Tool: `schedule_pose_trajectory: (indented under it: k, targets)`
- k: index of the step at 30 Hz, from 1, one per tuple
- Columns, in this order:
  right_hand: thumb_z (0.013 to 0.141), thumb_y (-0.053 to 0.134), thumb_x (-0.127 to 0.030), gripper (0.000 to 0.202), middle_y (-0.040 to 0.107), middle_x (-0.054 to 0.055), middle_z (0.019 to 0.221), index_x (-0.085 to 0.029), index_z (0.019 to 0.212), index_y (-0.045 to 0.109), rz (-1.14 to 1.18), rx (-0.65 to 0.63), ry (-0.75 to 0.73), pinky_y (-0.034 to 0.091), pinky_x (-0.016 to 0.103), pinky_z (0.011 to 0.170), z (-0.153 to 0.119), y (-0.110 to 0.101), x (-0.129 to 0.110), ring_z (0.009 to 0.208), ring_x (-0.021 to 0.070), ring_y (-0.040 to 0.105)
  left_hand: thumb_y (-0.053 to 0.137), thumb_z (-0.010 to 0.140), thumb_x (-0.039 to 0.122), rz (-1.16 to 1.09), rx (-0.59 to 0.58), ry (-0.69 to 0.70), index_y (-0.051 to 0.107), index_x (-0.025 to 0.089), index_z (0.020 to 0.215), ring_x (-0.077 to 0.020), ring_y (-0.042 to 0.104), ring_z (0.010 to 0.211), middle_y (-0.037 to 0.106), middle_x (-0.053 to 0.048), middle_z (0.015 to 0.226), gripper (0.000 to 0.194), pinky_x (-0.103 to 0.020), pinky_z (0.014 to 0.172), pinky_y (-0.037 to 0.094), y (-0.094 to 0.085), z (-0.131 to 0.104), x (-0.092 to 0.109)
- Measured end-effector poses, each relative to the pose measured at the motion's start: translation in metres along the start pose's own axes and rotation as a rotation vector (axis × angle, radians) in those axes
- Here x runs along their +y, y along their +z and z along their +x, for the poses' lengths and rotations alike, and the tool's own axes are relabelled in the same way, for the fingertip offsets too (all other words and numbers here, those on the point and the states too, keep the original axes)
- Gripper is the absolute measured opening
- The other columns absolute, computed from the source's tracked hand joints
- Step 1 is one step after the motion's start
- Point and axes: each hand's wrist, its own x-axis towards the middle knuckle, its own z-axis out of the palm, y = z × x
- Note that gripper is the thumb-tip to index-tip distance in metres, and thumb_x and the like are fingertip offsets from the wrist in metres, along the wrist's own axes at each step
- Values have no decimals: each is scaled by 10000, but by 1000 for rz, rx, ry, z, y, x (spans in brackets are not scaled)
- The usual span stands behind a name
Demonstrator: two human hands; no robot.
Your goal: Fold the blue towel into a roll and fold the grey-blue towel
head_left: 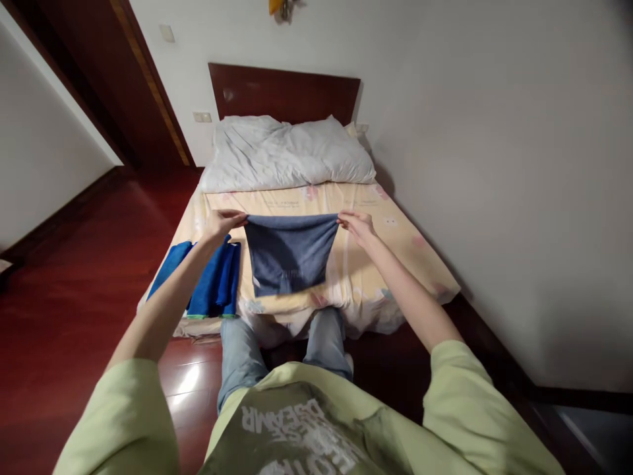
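Observation:
A grey-blue cloth is stretched out between my two hands above the bed. My left hand pinches its upper left corner, and my right hand pinches the upper right corner. The cloth hangs down from its taut top edge, with faint lettering near the bottom. Under and beside my left forearm, blue cloths with green edging lie on the bed's left front part, partly hidden by the arm.
The bed has a yellow patterned sheet. A crumpled white quilt lies across its far end, before a dark wooden headboard. A white wall stands on the right; a brown door is at the back left.

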Motion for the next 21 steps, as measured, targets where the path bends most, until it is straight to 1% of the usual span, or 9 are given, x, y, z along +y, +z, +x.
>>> schedule_pose_trajectory:
  k: [2, 5, 8, 10, 12, 14, 17, 19, 21]
  targets:
    - [691, 888, -330, 333, 710, 2, 719, -153, 885, 683, 20, 50, -86, 539, 233, 677, 14, 3, -14, 689, 107, 678, 928, 580, 443, -4, 50, 162, 756, 92, 908, -218, 747, 792, 754, -79, 787, 510, -364, 802, 641, 0, 15, 17]
    - [680, 887, -410, 384, 737, 13, 818, -190, 934, 699, -19, 54, -277, 543, 251, 713, 18, -8, -28, 751, 121, 681, 870, 683, 489, 32, 115, 361, 754, 111, 1071, -207, 745, 872, 777, -70, 908, 554, -383, 847, 631, -7, 20, 34]
    - [725, 848, -405, 331, 746, 50, 921, -201, 943, 707, -77, 4, -377, 528, 262, 791, 3, -27, -11, 802, 115, 664, 814, 762, 509, 163, 141, 412, 759, 152, 1122, -193, 735, 866, 781, -52, 965, 511, -392, 862, 623, -14, 0, 19]
    - [749, 817, -404, 292, 742, 69, 986, -219, 943, 699, -140, -24, -305, 527, 282, 861, -17, -35, 24, 872, 134, 672, 792, 777, 529, 293, 156, 344, 778, 168, 1090, -200, 725, 808, 778, -46, 902, 478, -404, 849, 622, -15, -28, -18]
    - [746, 801, -424, 278, 737, 73, 1015, -246, 921, 680, -212, -34, -124, 536, 322, 912, -43, -36, 74, 943, 174, 680, 751, 802, 532, 346, 165, 218, 784, 150, 1066, -232, 731, 841, 784, -83, 946, 465, -426, 862, 617, -12, -63, -73]
    - [737, 787, -453, 265, 740, 74, 965, -249, 834, 649, -250, -14, 56, 545, 362, 930, -74, -30, 130, 954, 212, 690, 748, 785, 491, 375, 147, 7, 780, 145, 1033, -253, 734, 909, 783, -123, 1002, 428, -403, 875, 611, -7, -102, -137]
    - [696, 798, -491, 327, 722, 63, 785, -229, 749, 609, -286, 15, 236, 571, 381, 828, -118, -15, 210, 818, 233, 696, 733, 756, 421, 385, 128, -381, 722, 118, 1154, -268, 745, 874, 780, -126, 928, 501, -347, 697, 611, -1, -149, -223]
    - [671, 790, -531, 378, 701, 44, 725, -208, 764, 617, -300, 27, 317, 573, 373, 743, -139, -10, 248, 747, 229, 685, 728, 747, 418, 367, 125, -518, 703, 116, 1140, -258, 747, 843, 774, -125, 923, 497, -301, 616, 583, -1, -168, -261]
    - [673, 762, -563, 404, 683, 27, 691, -193, 768, 632, -305, 31, 359, 559, 356, 693, -150, -10, 274, 696, 216, 668, 720, 749, 451, 360, 137, -573, 697, 128, 1077, -242, 746, 821, 765, -116, 900, 461, -274, 590, 563, -5, -178, -282]
